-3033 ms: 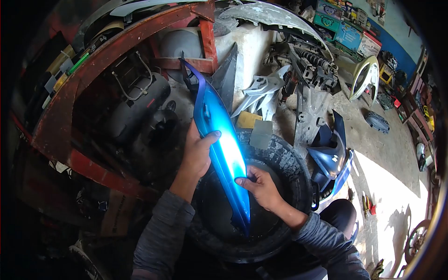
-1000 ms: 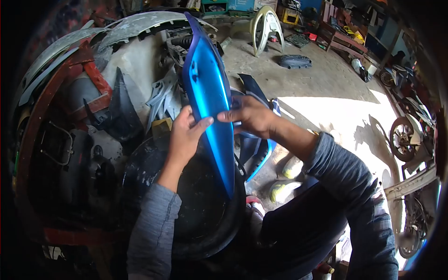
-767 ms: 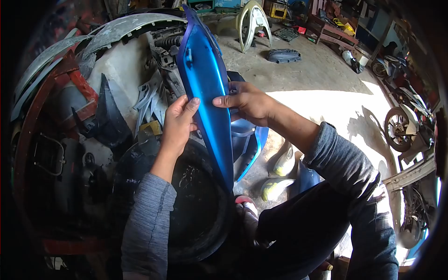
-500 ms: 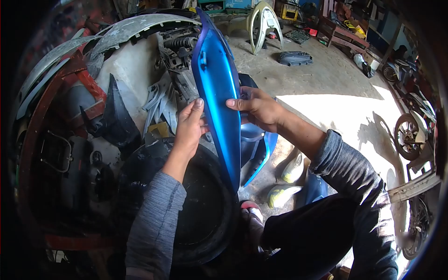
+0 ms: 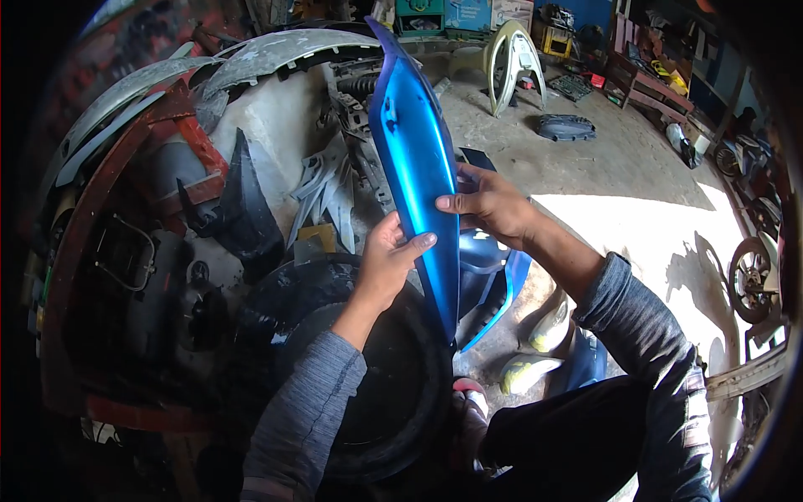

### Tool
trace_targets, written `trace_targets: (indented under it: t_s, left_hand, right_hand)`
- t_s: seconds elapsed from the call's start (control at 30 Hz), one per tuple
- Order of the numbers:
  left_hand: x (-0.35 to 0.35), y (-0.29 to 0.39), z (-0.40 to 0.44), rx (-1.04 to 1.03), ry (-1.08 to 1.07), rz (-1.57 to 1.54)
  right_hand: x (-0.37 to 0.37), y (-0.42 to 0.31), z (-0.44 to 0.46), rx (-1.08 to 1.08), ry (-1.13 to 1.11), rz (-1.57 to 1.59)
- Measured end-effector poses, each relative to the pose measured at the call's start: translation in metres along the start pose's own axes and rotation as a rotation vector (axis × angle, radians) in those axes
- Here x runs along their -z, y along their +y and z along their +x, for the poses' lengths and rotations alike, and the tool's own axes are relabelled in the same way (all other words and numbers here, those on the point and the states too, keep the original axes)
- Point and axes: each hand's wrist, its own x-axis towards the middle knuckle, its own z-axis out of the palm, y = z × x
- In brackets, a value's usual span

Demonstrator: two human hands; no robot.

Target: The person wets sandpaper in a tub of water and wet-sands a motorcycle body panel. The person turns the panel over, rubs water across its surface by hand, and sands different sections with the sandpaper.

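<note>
A long glossy blue motorcycle body panel (image 5: 422,176) stands nearly upright in front of me, tapering to a point at top and bottom. My left hand (image 5: 389,259) grips its lower left edge, thumb across the front face and fingers partly behind it. On the opposite edge, a little higher, my right hand (image 5: 498,205) holds it, thumb on the face and the other fingers partly hidden behind. Under the panel's lower end is a large black round tub (image 5: 435,393). Behind it, more blue panels (image 5: 493,289) rest on the floor.
Grey curved panels (image 5: 284,50) lean over a red frame (image 5: 71,276) at left. Two pale yellow-white pieces (image 5: 527,374) lie near my foot. A cream fairing (image 5: 523,67) stands farther back, near a dark part (image 5: 566,127). A motorcycle wheel (image 5: 753,280) is at right.
My left hand has slid down the panel, its thumb now reaching farther across the face. The whole scene, panel included, has shifted right and slightly down in view.
</note>
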Motion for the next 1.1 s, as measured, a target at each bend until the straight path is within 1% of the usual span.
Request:
trace_targets:
  t_s: [0.07,0.13,0.2,0.27,0.3,0.33,0.4,0.47,0.5,0.53,0.6,0.63,0.67,0.73,0.8,0.83,0.87,0.93,0.97,1.0,1.03,1.07,1.1]
  left_hand:
    - [0.008,0.001,0.002,0.03,0.094,-0.003]
    - [0.013,0.003,0.007,-0.009,0.131,0.014]
    - [0.017,0.006,0.01,-0.048,0.191,-0.113]
    - [0.025,0.01,0.011,-0.047,0.218,-0.143]
    - [0.028,0.013,0.011,-0.01,0.266,-0.163]
    - [0.032,0.015,0.011,0.028,0.315,-0.183]
    - [0.046,0.007,0.013,0.052,0.307,-0.179]
    - [0.061,-0.001,0.017,0.057,0.276,-0.093]
    - [0.071,-0.001,0.018,0.132,0.302,0.03]
    - [0.078,-0.003,0.018,0.129,0.308,0.028]
    - [0.092,-0.006,0.018,0.11,0.405,0.14]
    - [0.102,-0.001,0.018,0.129,0.323,0.185]
    - [0.108,0.002,0.016,0.13,0.33,0.182]
    - [0.117,0.006,0.016,0.166,0.329,0.226]
    - [0.132,-0.001,0.017,0.16,0.36,0.188]
    - [0.141,-0.004,0.016,0.191,0.355,0.19]
    - [0.148,-0.008,0.017,0.223,0.352,0.193]
    - [0.161,-0.017,0.02,0.249,0.387,0.212]
    - [0.167,-0.021,0.023,0.243,0.386,0.283]
    - [0.172,-0.022,0.025,0.24,0.384,0.354]
    - [0.176,-0.023,0.028,0.182,0.41,0.487]
    - [0.182,-0.023,0.031,0.185,0.418,0.487]
    - [0.189,-0.021,0.034,0.189,0.395,0.62]
  right_hand:
    - [-0.004,0.003,0.007,0.002,-0.022,-0.052]
    - [-0.012,0.004,0.014,0.007,-0.027,-0.3]
    - [-0.019,0.013,0.023,0.027,-0.023,-0.308]
    - [-0.027,0.019,0.03,-0.01,-0.058,-0.486]
    - [-0.034,0.024,0.031,0.07,-0.06,-0.477]
    - [-0.035,0.032,0.036,0.074,-0.068,-0.477]
    - [-0.037,0.05,0.05,0.062,0.034,-0.538]
    - [-0.038,0.06,0.058,0.061,0.061,-0.582]
    - [-0.04,0.056,0.058,0.061,0.079,-0.634]
    - [-0.041,0.054,0.059,0.061,0.097,-0.686]
    - [-0.024,0.061,0.077,0.054,0.099,-0.755]
    - [-0.02,0.053,0.081,0.093,0.089,-0.849]
    - [-0.016,0.046,0.083,0.13,0.076,-0.943]
    - [-0.005,0.073,0.1,0.142,0.078,-0.958]
    - [-0.007,0.101,0.103,0.151,0.102,-1.006]
    - [-0.017,0.107,0.102,0.095,0.091,-0.98]
    - [-0.025,0.112,0.102,-0.029,0.067,-0.969]
    - [-0.033,0.143,0.11,-0.058,0.056,-0.952]
    - [-0.034,0.158,0.116,-0.056,0.048,-0.951]
    - [-0.039,0.169,0.12,-0.001,0.054,-0.961]
    - [-0.041,0.178,0.125,0.054,0.06,-0.971]
    - [-0.042,0.186,0.13,0.054,0.051,-0.97]
    - [-0.044,0.189,0.134,-0.008,0.013,-0.95]
